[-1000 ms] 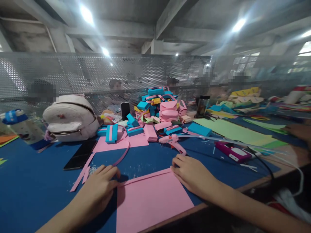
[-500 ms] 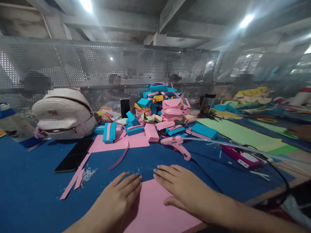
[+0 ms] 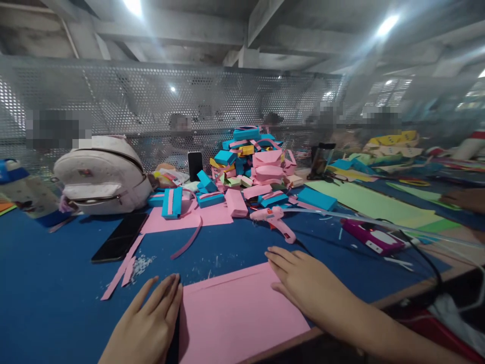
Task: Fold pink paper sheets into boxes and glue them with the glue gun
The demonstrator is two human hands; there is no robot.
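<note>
A sheet of pink paper (image 3: 238, 316) lies at the table's near edge, with a crease or narrow fold along its far side. At its left edge rests my left hand (image 3: 151, 308), fingers stretched out and palm down. My right hand (image 3: 293, 278) lies flat over the sheet's far right corner, fingers extended. Neither hand grips anything. Just beyond the right hand is a pink hot glue gun (image 3: 276, 222) on its side, a clear glue stick trailing from its back.
Folded pink and blue paper pieces (image 3: 246, 167) are heaped at the back before a perforated metal screen (image 3: 151, 96). Left are a white backpack (image 3: 102, 177), a black phone (image 3: 120, 237) and pink strips (image 3: 119, 275). A purple power device (image 3: 373, 237) and green sheets (image 3: 382, 207) lie right, near another person's hand (image 3: 464, 197).
My hands have moved apart: the left one to the left edge of the pink sheet, the right one rightwards to its corner. More of the sheet now shows between them.
</note>
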